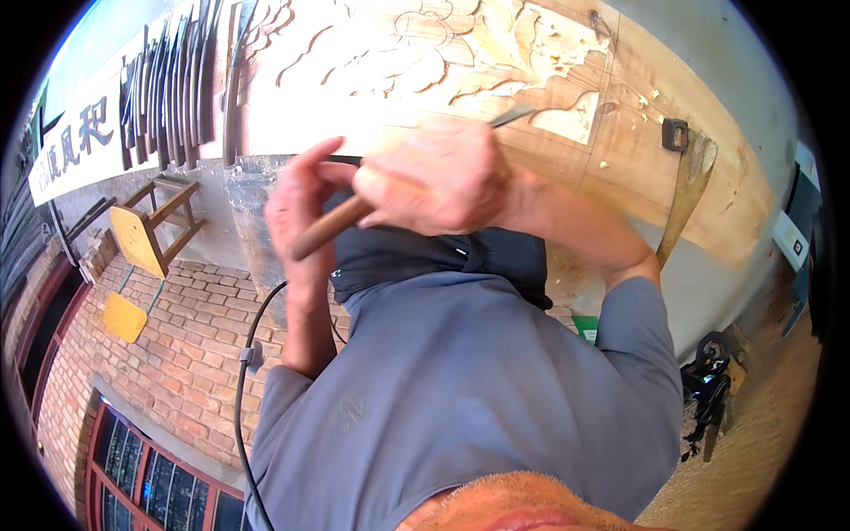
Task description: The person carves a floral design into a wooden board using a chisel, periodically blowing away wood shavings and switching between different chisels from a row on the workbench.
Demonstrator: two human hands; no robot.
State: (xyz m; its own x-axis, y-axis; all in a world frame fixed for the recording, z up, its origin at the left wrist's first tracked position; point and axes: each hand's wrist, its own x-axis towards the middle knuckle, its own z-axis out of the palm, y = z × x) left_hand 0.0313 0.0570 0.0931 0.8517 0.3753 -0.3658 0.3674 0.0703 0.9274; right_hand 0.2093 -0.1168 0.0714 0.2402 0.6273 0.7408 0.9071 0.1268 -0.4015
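Across the middle, my right hand is closed on the wooden handle of a carving chisel, whose metal blade points up and right over a pale wooden panel carved with flower and leaf shapes. My left hand is beside the handle's lower end, its fingers bent but apart; it does not appear to grip anything, though part of it is hidden behind the handle and right hand. Wood chips lie on the panel.
Many chisels line the upper left on a white lettered sheet. A wooden club-like tool and a black object lie on the board at right. A stool and yellow seat stand on brick paving at left.
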